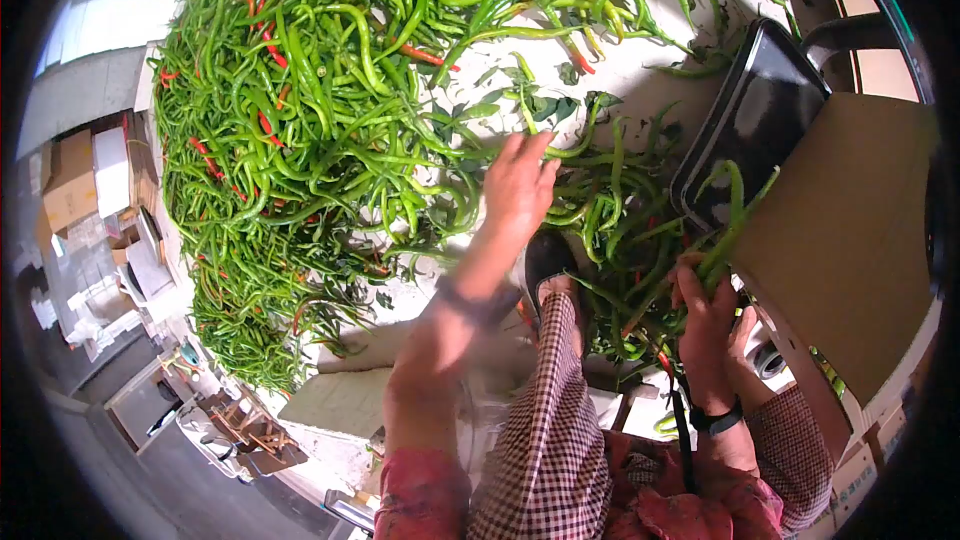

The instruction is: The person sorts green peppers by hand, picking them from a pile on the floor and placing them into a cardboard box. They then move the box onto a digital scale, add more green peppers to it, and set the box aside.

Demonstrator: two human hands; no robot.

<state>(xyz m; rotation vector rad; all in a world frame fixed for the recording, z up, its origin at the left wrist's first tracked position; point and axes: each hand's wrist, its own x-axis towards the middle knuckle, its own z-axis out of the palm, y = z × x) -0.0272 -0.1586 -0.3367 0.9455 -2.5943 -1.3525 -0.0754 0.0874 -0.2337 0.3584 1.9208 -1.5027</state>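
My right hand (pixel 706 314) is closed around a few long green chili peppers (pixel 738 215), whose tips stick up beside a cardboard box flap. My left hand (pixel 520 188) reaches over the white sheet (pixel 625 75), fingers spread and pointing away from me. Right at its fingertips lies a green chili pepper (pixel 526 100), with others close by on the right. A large heap of green chili peppers (pixel 330 90), with some red ones mixed in, covers the sheet to the left. Between my hands lies a smaller pile of chili peppers (pixel 610 205), with leaves among them.
A cardboard box (pixel 840 240) stands close at my right, its flap raised. Behind it leans a shiny black chair-like piece (pixel 745 110). My shoe (pixel 548 258) is beside the smaller pile. Boxes (pixel 85 185) and a wooden rack (pixel 240 430) stand at the left.
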